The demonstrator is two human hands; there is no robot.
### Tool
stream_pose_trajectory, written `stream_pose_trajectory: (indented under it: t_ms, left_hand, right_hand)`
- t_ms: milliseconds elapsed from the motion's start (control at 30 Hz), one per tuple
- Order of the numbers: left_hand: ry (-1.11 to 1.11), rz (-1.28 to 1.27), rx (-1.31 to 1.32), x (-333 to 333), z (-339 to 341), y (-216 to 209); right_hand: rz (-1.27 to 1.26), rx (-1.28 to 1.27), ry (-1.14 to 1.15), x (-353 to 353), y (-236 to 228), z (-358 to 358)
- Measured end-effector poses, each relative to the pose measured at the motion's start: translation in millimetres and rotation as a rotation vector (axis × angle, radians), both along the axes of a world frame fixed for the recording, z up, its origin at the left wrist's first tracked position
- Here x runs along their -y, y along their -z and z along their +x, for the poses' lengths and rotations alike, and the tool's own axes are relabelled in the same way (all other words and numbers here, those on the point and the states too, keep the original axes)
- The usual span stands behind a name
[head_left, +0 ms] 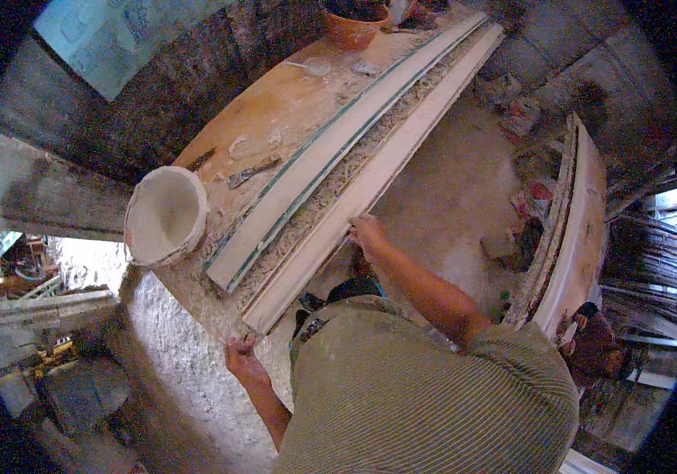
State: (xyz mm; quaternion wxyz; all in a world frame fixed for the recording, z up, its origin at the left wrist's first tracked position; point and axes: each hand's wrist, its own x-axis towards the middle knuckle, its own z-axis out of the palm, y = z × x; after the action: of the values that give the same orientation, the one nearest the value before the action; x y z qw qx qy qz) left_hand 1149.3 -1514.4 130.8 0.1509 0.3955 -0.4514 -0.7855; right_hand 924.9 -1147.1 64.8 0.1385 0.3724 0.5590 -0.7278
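Note:
A long, pale plaster-like moulding strip (330,225) lies along the near edge of the workbench (220,134). My right hand (366,235) grips its near long edge with curled fingers. Down at the strip's left end, my left hand (246,362) has its fingers closed at the corner; the fingertips are partly hidden. Beside the strip runs a second long pale piece with green edges (315,158). Crumbly debris (322,189) fills the gap between the two. Behind them a flat scraper-like tool (253,172) rests on the bench.
A whitish crusted bucket (166,217) stands tilted at the bench's left end. An orange basin (356,31) sits at the far end. To the right is another bench (579,229), with a person (597,344) beside it. Debris (520,118) lies on the floor.

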Motion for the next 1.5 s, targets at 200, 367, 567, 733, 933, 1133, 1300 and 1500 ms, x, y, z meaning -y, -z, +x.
stream_pose_trajectory:
  t_ms: [200,367,567,733,933,1133,1300,1500]
  left_hand:
    - [0.024,-0.013,-0.035,3.0,1.6,1.3]
    - [0.324,-0.591,0.415,8.0,18.4,10.4]
    - [0.334,-0.903,0.354,-28.6,-19.7,-5.3]
    - [0.467,0.987,0.058,-175.3,-112.5,-12.2]
    - [0.128,0.925,0.097,-269.9,-183.9,63.3]
    - [-0.096,0.636,0.280,-250.5,-187.0,165.1]
    - [0.468,0.856,0.055,-241.8,-187.9,173.9]
    - [0.005,0.314,0.297,-284.5,-215.8,171.0]
  right_hand:
    - [-0.164,0.056,0.096,8.9,-8.8,-7.7]
    - [-0.149,0.205,0.121,11.7,-30.5,-17.6]
    - [-0.265,0.187,0.103,-3.9,18.5,-15.2]
    - [-0.485,0.289,0.052,-14.3,84.1,-15.6]
    - [-0.723,0.296,-0.267,-64.4,58.1,-30.3]
    - [-0.707,0.254,-0.554,-217.8,-0.6,-103.9]
    - [-0.458,-0.064,-0.165,-361.9,-18.0,-184.0]
    - [-0.228,-0.153,0.172,-489.7,5.1,-286.1]
